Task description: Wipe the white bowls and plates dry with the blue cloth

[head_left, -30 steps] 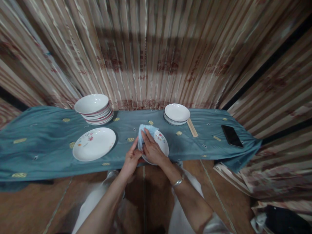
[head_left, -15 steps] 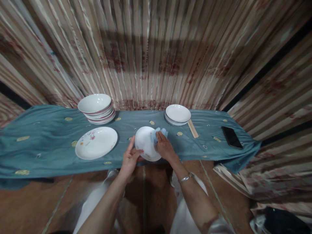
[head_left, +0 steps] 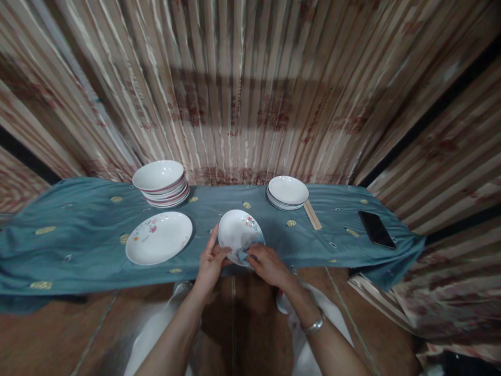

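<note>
A small white plate (head_left: 237, 230) with a floral pattern near its rim is held over the table's front edge. My left hand (head_left: 211, 262) grips its left side, thumb on top and fingers beneath or along the edge. Pressed onto the plate's lower right is a light blue cloth (head_left: 243, 255), pinched in my right hand (head_left: 268, 265); the fingers cover much of it. Left of my hands lies a larger oval white plate (head_left: 160, 240) with flowers.
A stack of bowls and plates (head_left: 162, 180) stands at the back left. Farther right are stacked small plates (head_left: 288, 191), wooden chopsticks (head_left: 312, 215) and a black phone (head_left: 376, 230). A teal cloth (head_left: 86, 235) covers the narrow table; a curtain (head_left: 238, 94) hangs behind.
My right hand has moved the cloth from the plate's upper right down to its lower right. The plate's flowers now show at the upper right. The camera view has shifted slightly.
</note>
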`<state>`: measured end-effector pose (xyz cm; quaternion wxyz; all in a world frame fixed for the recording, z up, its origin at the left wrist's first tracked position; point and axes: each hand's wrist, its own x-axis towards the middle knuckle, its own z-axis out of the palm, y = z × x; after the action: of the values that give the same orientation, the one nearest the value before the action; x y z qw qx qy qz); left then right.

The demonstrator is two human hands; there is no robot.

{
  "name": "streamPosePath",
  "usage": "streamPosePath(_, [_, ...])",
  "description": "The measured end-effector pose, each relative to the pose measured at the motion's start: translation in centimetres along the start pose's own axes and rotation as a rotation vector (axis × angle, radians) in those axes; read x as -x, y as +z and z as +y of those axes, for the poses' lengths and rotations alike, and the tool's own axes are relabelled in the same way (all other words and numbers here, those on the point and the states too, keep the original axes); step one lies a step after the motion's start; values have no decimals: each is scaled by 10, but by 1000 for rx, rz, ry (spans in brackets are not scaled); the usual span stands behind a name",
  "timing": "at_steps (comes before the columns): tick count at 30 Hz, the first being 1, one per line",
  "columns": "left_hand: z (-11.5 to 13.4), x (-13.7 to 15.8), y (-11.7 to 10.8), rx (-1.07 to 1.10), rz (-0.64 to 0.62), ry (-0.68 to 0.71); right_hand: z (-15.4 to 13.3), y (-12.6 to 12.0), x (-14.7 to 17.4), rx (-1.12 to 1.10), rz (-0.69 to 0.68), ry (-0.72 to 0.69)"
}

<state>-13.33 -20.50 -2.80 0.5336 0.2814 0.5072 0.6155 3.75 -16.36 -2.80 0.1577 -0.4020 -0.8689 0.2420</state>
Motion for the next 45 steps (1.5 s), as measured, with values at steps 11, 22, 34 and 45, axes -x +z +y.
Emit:
streamPosePath(11, [2, 0, 1, 8, -33, -14, -13, 28, -32, -421, 220, -148])
streamPosePath(22, [4, 1, 2, -40, -83, -13, 13, 31, -72, -116, 334, -78])
streamPosePath(34, [-2, -1, 6, 40, 11, -32, 16, 14, -24, 210, 143, 168])
streamPosePath(45, [-3, 1, 5, 42, -43, 23, 4, 27, 12, -89, 206, -25])
